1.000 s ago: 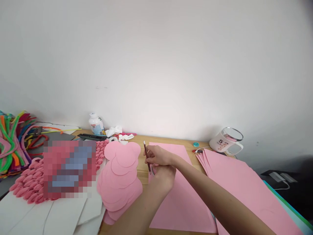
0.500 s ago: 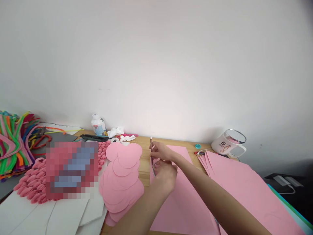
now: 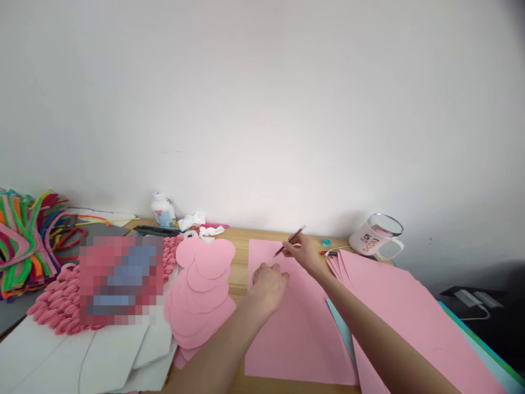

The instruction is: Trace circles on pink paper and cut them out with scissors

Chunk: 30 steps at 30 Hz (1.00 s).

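A dark pencil [image 3: 296,236] with a pale end is pinched in my right hand [image 3: 302,253]. Its tip is down at the upper part of a pink paper sheet [image 3: 295,339]. Just to the left and nearer to me, my left hand [image 3: 270,282] presses on the same sheet with its fingers bent. Under those fingers is something with a grey curved edge, mostly covered. Close by on the left lies a pile of pink paper circles [image 3: 213,260], overlapping one another.
More pink sheets [image 3: 402,306] and a white mug [image 3: 371,236] are on the right. At the left are rolled pink paper flowers [image 3: 51,306], white papers [image 3: 110,355], colourful pipe cleaners [image 3: 24,241], a white bottle [image 3: 163,210] and a black cutter [image 3: 158,231]. A wall [image 3: 262,109] rises behind.
My right hand has moved right, away from my left hand, and the pencil has gone from upright to slanted. The left hand stays low on the sheet, its fingers now more visible.
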Available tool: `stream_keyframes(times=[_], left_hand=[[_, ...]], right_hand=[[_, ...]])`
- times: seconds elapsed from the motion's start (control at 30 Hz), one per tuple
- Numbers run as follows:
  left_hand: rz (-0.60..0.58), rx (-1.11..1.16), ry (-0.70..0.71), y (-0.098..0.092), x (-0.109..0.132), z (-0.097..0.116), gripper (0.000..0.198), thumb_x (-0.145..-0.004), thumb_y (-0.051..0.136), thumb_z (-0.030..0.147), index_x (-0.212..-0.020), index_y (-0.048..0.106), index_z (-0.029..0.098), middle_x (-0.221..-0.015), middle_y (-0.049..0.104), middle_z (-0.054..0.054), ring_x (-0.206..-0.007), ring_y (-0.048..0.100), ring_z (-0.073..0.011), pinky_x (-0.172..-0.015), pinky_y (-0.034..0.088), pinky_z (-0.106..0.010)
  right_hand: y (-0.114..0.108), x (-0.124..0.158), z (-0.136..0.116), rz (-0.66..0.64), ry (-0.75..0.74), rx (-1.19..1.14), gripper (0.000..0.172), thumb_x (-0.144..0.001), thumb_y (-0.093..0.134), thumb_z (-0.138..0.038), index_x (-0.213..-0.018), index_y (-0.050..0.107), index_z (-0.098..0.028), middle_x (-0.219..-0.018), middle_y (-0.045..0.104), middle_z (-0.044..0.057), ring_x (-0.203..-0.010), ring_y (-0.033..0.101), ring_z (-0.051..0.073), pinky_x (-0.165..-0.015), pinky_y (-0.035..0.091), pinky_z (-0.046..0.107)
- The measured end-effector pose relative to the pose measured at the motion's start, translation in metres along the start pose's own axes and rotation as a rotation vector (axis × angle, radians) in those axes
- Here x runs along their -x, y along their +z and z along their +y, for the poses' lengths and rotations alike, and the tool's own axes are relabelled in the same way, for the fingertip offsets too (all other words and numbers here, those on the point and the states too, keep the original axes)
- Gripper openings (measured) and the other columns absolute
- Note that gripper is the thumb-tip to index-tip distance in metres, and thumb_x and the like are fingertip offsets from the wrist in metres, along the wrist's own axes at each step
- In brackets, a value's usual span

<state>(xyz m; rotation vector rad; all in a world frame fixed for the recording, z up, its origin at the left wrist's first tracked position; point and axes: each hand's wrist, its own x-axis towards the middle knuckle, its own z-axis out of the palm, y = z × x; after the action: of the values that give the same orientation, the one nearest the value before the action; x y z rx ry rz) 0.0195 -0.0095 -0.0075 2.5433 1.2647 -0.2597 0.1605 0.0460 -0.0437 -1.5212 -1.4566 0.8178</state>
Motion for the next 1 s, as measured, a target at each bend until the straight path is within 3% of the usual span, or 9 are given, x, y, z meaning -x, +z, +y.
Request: stream_keyframes(times=[0.07, 0.17, 0.3, 0.4, 0.63, 0.73, 0.87, 1.0], left_hand=[[-0.011, -0.049, -0.005, -0.005, 0.005, -0.002, 0.048, -0.054, 0.061, -0.002, -0.099, 0.057, 0.014, -0.105, 0.056, -0.014, -0.096, 0.052, -0.0295, -0.072, 0.044, -0.036], [-0.010, -0.084, -0.008, -0.012, 0.011, -0.005, 0.044, -0.056, 0.059, -0.003, -0.097, 0.058, 0.013, -0.106, 0.057, -0.014, -0.097, 0.052, -0.0293, -0.071, 0.045, -0.034], [0.020, -0.086, -0.031, -0.012, 0.013, -0.011, 0.043, -0.055, 0.055, -0.006, -0.094, 0.058, 0.013, -0.101, 0.061, -0.011, -0.093, 0.054, -0.0263, -0.066, 0.045, -0.030], [0.085, -0.071, -0.036, -0.003, 0.014, -0.018, 0.034, -0.064, 0.047, -0.006, -0.088, 0.058, 0.014, -0.098, 0.061, -0.009, -0.091, 0.055, -0.0220, -0.069, 0.044, -0.028], [0.240, -0.052, -0.037, 0.028, 0.015, -0.025, 0.034, -0.078, 0.031, -0.004, -0.093, 0.057, 0.012, -0.109, 0.057, -0.011, -0.110, 0.047, -0.0232, -0.093, 0.037, -0.038], [0.281, -0.044, -0.050, 0.038, 0.017, -0.023, 0.034, -0.082, 0.028, -0.001, -0.095, 0.057, 0.012, -0.114, 0.055, -0.011, -0.116, 0.043, -0.0233, -0.098, 0.034, -0.039], [0.293, -0.039, -0.039, 0.046, 0.031, -0.021, 0.036, -0.081, 0.028, -0.003, -0.102, 0.055, 0.009, -0.119, 0.053, -0.014, -0.123, 0.040, -0.0233, -0.101, 0.033, -0.038], [0.299, -0.072, 0.031, 0.057, 0.051, -0.018, 0.038, -0.071, 0.037, -0.007, -0.101, 0.055, 0.006, -0.124, 0.052, -0.018, -0.126, 0.037, -0.0278, -0.101, 0.034, -0.039]], right_hand=[[-0.007, 0.013, -0.002, 0.048, -0.041, 0.080, 0.010, -0.081, 0.045, -0.027, -0.082, 0.051, -0.019, -0.071, 0.066, 0.004, -0.066, 0.066, 0.019, -0.056, 0.048, 0.026], [-0.012, 0.031, -0.001, 0.023, -0.122, 0.220, 0.016, -0.082, 0.043, -0.023, -0.086, 0.058, -0.021, -0.073, 0.068, 0.003, -0.073, 0.065, 0.020, -0.057, 0.044, 0.025], [-0.010, 0.035, 0.014, -0.070, -0.197, 0.368, 0.028, -0.075, 0.044, -0.009, -0.088, 0.064, -0.023, -0.062, 0.066, 0.000, -0.059, 0.062, 0.018, -0.054, 0.039, 0.022], [-0.004, 0.026, 0.028, -0.087, -0.220, 0.440, 0.035, -0.070, 0.042, -0.003, -0.088, 0.065, -0.021, -0.059, 0.066, 0.001, -0.056, 0.060, 0.017, -0.055, 0.040, 0.023], [0.008, 0.014, 0.045, 0.016, -0.260, 0.483, 0.044, -0.070, 0.037, 0.002, -0.097, 0.062, -0.022, -0.093, 0.070, 0.004, -0.082, 0.065, 0.019, -0.071, 0.047, 0.026], [0.011, 0.014, 0.050, 0.042, -0.277, 0.477, 0.046, -0.070, 0.036, 0.003, -0.099, 0.061, -0.022, -0.098, 0.070, 0.004, -0.089, 0.064, 0.019, -0.075, 0.049, 0.027], [0.012, 0.013, 0.056, 0.057, -0.293, 0.475, 0.047, -0.069, 0.036, 0.003, -0.099, 0.062, -0.022, -0.099, 0.070, 0.004, -0.093, 0.064, 0.020, -0.079, 0.049, 0.029], [0.013, 0.012, 0.057, 0.059, -0.299, 0.477, 0.047, -0.069, 0.036, 0.004, -0.100, 0.061, -0.021, -0.100, 0.069, 0.005, -0.095, 0.063, 0.020, -0.082, 0.048, 0.030]])
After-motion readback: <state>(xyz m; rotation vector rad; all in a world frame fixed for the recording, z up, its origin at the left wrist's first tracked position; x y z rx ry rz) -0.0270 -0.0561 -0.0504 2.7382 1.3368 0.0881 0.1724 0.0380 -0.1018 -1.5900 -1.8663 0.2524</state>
